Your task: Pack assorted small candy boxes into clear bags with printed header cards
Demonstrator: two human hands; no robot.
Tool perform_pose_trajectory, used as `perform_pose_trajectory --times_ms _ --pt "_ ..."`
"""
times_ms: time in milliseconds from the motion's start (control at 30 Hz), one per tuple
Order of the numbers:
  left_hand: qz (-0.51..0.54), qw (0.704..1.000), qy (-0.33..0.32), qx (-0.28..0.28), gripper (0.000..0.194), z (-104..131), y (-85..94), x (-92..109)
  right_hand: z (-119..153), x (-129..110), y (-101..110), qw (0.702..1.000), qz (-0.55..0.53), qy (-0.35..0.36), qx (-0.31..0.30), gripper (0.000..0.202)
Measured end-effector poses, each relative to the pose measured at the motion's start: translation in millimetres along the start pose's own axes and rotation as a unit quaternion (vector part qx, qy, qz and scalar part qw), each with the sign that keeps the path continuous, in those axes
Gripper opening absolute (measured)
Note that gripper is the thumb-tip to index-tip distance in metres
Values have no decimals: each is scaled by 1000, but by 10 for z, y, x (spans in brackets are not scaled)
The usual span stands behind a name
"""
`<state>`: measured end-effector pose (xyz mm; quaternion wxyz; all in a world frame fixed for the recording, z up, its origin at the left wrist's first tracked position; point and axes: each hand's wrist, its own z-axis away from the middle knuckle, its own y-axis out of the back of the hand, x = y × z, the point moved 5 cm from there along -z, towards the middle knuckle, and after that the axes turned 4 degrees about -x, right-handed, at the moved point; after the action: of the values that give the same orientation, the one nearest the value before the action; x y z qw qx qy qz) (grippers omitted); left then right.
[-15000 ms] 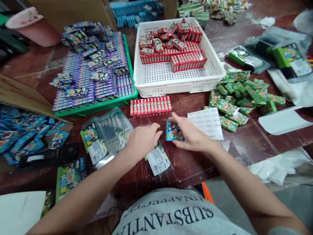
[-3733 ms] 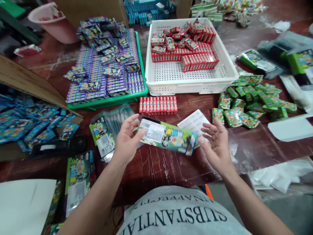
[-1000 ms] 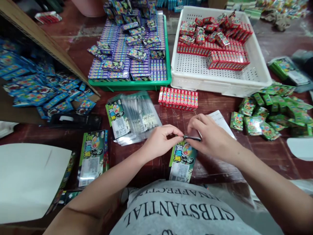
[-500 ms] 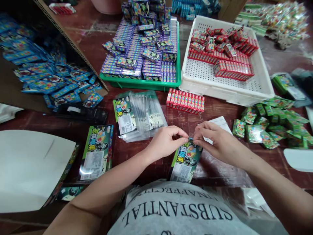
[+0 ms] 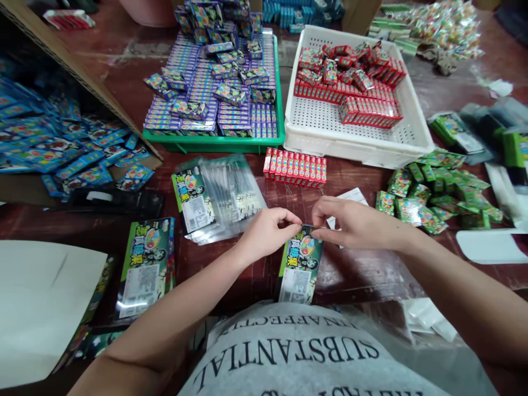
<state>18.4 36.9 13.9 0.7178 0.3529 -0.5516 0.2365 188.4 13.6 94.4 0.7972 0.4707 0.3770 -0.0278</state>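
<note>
A green and black printed candy packet (image 5: 300, 264) lies near the table's front edge, close to my shirt. My left hand (image 5: 270, 234) pinches its top edge at the left. At the top right corner, the thumb and fingers of my right hand (image 5: 342, 223) are closed on the same edge. Behind my left hand lies a fanned stack of clear plastic bags (image 5: 233, 192) with similar print. A row of small red candy boxes (image 5: 295, 168) stands just beyond my hands. Partly under my right hand is a white paper slip (image 5: 352, 197).
A green tray (image 5: 214, 144) of purple boxes and a white basket (image 5: 358, 151) of red boxes stand behind. Blue packets (image 5: 78, 148) fill a carton at left. Green boxes (image 5: 437, 192) lie heaped right. More printed packets (image 5: 144, 264) are stacked left, beside a white sheet (image 5: 45, 308).
The whole view has shifted, so most things appear further left. Both hands stay at the packet's top edge, and the right fingers have changed position slightly.
</note>
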Motion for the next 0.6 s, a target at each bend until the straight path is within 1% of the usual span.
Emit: perform_pose_trajectory --times_ms 133,167,200,300,367,400,433,500,567,600 --pt "-3 1000 -1 -9 15 6 -5 43 -115 117 -56 999 36 -27 -18 12" --pt "-4 1000 -1 -11 15 10 -3 46 -118 130 -64 998 45 -37 -14 13" --pt "-6 1000 1 -11 15 14 1 49 -109 135 -66 997 57 -49 0 14" --pt "-13 1000 15 -10 16 33 11 64 -21 97 -90 988 114 -77 63 28" --pt "-19 1000 20 -4 16 61 17 91 66 56 -165 982 151 -69 86 23" --pt "-22 1000 19 -1 16 84 23 108 105 53 -219 982 160 -57 87 20" --pt "-24 1000 15 3 15 118 34 128 135 69 -272 983 159 -42 85 21" --pt "-22 1000 8 16 15 231 78 170 125 160 -355 990 123 -20 70 24" --pt "-29 998 1 48 23 424 156 234 -20 242 -385 998 52 -1 43 28" --pt "-46 996 0 72 33 550 202 278 -143 237 -369 999 10 10 38 29"
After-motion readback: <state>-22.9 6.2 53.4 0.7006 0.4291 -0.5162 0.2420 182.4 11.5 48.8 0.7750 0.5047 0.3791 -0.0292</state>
